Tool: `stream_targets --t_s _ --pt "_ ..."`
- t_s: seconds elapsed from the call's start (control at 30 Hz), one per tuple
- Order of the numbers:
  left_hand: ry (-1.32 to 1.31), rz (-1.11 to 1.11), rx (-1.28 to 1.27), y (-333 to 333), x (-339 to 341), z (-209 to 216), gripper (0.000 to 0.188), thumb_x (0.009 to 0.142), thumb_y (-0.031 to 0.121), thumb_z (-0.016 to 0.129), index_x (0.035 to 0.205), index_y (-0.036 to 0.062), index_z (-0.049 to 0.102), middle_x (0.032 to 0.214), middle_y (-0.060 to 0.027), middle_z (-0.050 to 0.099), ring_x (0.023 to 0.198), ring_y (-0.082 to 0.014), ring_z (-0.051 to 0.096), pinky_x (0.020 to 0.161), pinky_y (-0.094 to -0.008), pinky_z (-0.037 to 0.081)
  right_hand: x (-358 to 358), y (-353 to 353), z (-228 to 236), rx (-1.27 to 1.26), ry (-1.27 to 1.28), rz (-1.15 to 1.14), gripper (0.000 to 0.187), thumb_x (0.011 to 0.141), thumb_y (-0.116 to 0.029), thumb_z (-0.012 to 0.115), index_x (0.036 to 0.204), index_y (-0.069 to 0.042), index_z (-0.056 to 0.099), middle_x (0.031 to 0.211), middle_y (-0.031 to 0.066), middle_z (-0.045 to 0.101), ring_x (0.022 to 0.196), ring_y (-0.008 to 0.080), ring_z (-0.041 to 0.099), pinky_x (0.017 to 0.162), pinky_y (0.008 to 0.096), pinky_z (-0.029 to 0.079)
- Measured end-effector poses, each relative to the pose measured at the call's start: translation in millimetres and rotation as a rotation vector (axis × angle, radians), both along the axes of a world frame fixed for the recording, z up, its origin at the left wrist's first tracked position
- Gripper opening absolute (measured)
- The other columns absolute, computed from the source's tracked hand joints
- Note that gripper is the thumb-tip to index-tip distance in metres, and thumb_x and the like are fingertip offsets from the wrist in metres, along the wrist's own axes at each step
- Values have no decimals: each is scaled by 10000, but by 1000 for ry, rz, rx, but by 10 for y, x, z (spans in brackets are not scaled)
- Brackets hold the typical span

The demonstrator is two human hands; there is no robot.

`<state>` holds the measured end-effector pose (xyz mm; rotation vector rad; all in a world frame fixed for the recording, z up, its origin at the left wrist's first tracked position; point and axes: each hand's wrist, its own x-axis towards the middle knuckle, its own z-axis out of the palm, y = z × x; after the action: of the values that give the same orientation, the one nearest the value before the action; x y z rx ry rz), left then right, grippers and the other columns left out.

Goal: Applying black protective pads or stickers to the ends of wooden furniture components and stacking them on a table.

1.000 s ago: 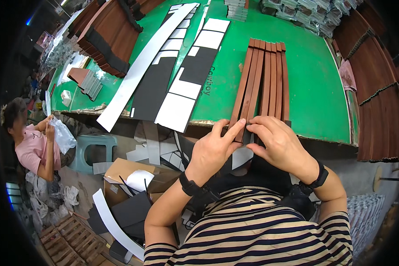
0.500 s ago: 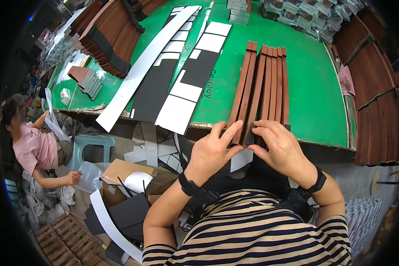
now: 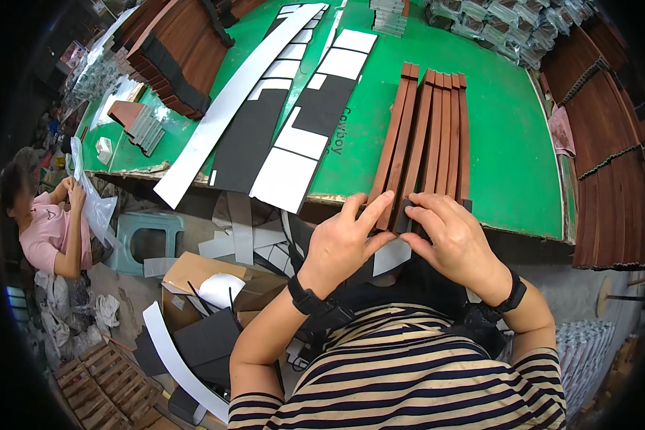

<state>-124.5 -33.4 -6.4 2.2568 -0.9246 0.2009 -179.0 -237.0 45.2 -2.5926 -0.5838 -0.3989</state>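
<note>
Several long reddish-brown strips point(image 3: 439, 136) lie side by side on the green table, their near ends at its front edge. My left hand point(image 3: 339, 244) is closed, thumb and fingers pinching the near end of a strip on the left of the row. Close beside it, my right hand point(image 3: 453, 233) is also closed, with its fingertips on a small black piece point(image 3: 408, 203) at that same end. The fingers partly cover the black piece. Left of the strips lie black sheets point(image 3: 321, 107) with white backing patches, and a long white strip point(image 3: 240, 107) rests across one of them.
Stacked brown panels with black ends point(image 3: 172, 79) stand at the back left. Plastic-wrapped pieces point(image 3: 491, 29) fill the back right, and brown panels point(image 3: 609, 193) stand at the right. Below the table are a cardboard box point(image 3: 201, 276) and teal stool point(image 3: 148, 226). A co-worker point(image 3: 54, 226) sits left.
My hands stay at the strip's end with hardly any shift. At the left, the co-worker's lower hand has risen to meet the other at the clear plastic.
</note>
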Motion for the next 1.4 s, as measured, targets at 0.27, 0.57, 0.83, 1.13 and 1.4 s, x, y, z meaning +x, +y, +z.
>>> stream_targets --t_s 0.27,0.57,0.83,1.13,1.4 --pt "-16 -1 -12 -5 2 -10 701 719 241 839 1358 180 557 1113 -149 615 799 -312 683 641 -374 575 1 14 34 -24 3 8 416 720 -117 801 1073 32 638 1151 186 617 1031 349 620 877 422 518" --pt "-9 -8 -14 -9 -1 -12 693 719 231 838 1353 178 563 1120 -150 616 792 -314 686 645 -378 576 -8 42 17 -16 26 -14 416 734 -101 792 1088 37 622 1183 204 580 1051 371 603 882 428 512" --pt "15 -11 -12 -20 6 -8 675 736 228 831 1353 177 563 1132 -130 616 783 -304 687 646 -370 572 -12 24 22 37 79 -16 461 736 -85 789 1137 16 584 1242 200 543 1128 383 559 941 445 484" --pt "19 -5 -82 -73 61 -169 652 731 238 812 1336 188 572 1125 -117 612 808 -300 685 664 -374 570 93 -3 -69 -13 -43 39 394 710 -66 785 1055 1 607 1171 176 607 1049 388 597 903 467 491" --pt "14 5 -47 -4 -44 -129 685 758 291 793 1375 169 522 1100 -134 580 764 -283 681 619 -345 556 -46 102 -70 -28 -70 21 419 704 -16 774 1089 9 611 1214 190 592 1146 396 562 947 482 465"
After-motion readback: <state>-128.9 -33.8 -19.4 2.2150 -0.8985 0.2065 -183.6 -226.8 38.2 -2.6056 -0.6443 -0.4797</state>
